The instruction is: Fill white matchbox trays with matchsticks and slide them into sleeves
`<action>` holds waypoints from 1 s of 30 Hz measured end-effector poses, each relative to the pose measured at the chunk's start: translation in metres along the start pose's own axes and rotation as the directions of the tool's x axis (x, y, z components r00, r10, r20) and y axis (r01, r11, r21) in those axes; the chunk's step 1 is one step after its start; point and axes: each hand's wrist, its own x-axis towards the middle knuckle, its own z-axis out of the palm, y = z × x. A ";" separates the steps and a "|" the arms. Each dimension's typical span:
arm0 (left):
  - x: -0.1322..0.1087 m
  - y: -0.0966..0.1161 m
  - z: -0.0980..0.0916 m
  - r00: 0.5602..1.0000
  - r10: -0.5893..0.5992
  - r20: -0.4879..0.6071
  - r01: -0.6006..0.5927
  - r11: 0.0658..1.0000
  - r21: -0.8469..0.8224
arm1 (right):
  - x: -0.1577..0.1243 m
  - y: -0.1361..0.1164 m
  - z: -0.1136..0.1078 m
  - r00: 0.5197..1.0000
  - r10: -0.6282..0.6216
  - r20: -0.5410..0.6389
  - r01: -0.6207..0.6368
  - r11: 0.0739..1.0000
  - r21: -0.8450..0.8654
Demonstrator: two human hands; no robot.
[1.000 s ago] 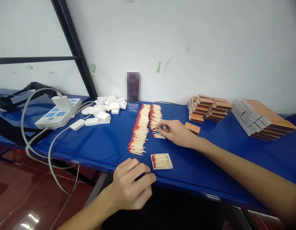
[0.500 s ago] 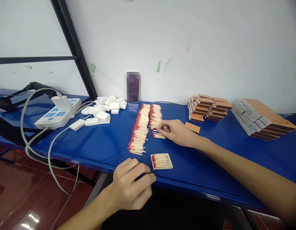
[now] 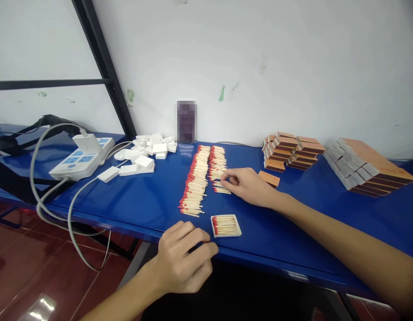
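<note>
My right hand (image 3: pixel 248 186) is pinched, thumb and index finger together, at the right-hand row of red-headed matches (image 3: pixel 218 162). Its fingertips are on the matches near the row's front end; how many they grip is hidden. A longer row of matches (image 3: pixel 194 183) lies just to the left. In front of both rows sits a white matchbox tray (image 3: pixel 239 232), with several matches in it, heads to the left. My left hand (image 3: pixel 186 258) hovers at the table's front edge, left of the tray, fingers loosely bent and apart, nothing visible in them.
Stacked orange matchboxes (image 3: pixel 283 149) stand at the back right, with a bigger stack (image 3: pixel 370 165) farther right. A single matchbox (image 3: pixel 269 179) lies by my right wrist. White trays (image 3: pixel 144 161) are heaped at back left, near a power strip (image 3: pixel 81 162) and cables. A blurred dark rectangle (image 3: pixel 186 121) stands against the wall.
</note>
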 end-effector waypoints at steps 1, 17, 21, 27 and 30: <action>0.000 0.000 0.000 1.000 -0.003 0.000 0.003 1.000 0.001 | 0.000 0.000 0.000 1.000 -0.010 0.007 0.009 1.000 0.004; 0.001 0.000 0.000 1.000 -0.002 -0.006 0.002 1.000 0.005 | -0.007 0.010 -0.011 1.000 0.009 0.015 -0.010 0.998 0.059; 0.001 0.001 -0.001 1.000 -0.009 -0.007 0.009 1.000 0.006 | -0.009 0.010 -0.012 1.000 0.015 0.018 -0.015 1.000 -0.026; 0.001 0.001 -0.001 1.000 -0.004 -0.002 0.004 1.000 0.009 | -0.009 0.011 -0.009 1.000 -0.017 0.003 0.017 0.999 -0.032; 0.001 0.001 0.000 1.000 0.002 -0.005 -0.002 1.000 0.006 | -0.008 0.012 -0.008 1.000 -0.020 0.004 0.020 1.000 -0.023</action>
